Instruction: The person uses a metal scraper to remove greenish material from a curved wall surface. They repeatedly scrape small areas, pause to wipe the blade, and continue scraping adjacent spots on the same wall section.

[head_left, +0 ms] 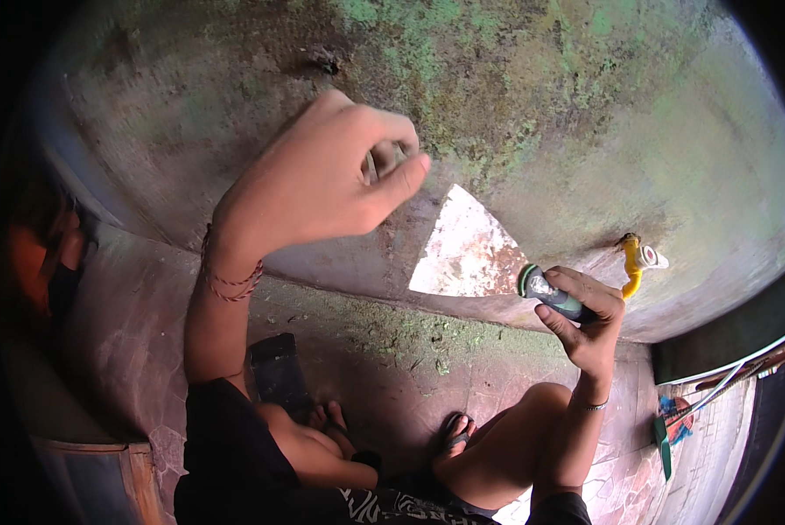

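Head view. Scraper [471,249]: one, broad fan-shaped blade, pale with rust-brown patches, dark handle with green trim; held before the wall [541,122], near its lower edge, blade pointing up and left. Contact between blade and wall: cannot be told.

Right hand [595,328]: closed around the scraper's handle, thumb and fingers on opposite sides; thin bracelet [595,405] at the wrist.

Left hand [322,179]: raised before the wall, fingers curled toward the thumb; whether anything is held cannot be told. Braided red cord [233,284] at the wrist.

Wall: grey, mottled green and brown toward the top. Yellow pipe [631,278] with white tap [648,256], near its lower edge, at right.

Floor [139,319]: reddish stone; green flakes [436,337] scattered along its edge beneath the wall.
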`<state>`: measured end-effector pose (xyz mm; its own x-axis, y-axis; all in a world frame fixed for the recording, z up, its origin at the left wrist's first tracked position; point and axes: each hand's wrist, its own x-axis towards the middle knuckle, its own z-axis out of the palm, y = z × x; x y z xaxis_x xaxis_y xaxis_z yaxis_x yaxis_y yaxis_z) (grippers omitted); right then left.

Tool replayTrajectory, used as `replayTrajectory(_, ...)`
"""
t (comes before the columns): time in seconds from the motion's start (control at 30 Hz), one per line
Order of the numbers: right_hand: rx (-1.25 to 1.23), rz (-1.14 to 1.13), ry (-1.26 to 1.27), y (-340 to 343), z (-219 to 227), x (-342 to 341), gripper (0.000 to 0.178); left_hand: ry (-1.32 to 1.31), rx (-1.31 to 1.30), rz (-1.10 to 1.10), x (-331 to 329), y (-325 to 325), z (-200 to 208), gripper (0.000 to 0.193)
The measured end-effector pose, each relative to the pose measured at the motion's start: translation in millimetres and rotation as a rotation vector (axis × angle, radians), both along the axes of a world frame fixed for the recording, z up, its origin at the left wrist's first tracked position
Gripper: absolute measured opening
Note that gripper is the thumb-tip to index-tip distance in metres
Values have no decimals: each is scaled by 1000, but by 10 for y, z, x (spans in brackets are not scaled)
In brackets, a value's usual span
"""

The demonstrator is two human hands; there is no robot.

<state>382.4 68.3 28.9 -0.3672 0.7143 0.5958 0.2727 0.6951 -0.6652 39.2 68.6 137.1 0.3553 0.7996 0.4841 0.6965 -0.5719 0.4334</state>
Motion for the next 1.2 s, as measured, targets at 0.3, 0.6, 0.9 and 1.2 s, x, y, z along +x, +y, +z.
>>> replayTrajectory(0.3, 60, -4, -5, 76, -39, 26, 39, 89, -303, -123, 43, 187, -251, 82)
replayTrajectory(0.6, 21, 67, 58, 75, 1, 131, 36, -6, -104, 66, 102, 120, -158, 32)
replayTrajectory(0.9, 468, -691, 207, -67, -87, -135, 34, 94, 698, 250, 613, -137, -85, 9)
replayTrajectory(1.2, 768, -778, -33, 2, 11, -636, 39, 426, 829, -19, 1193, 236, -276, 50)
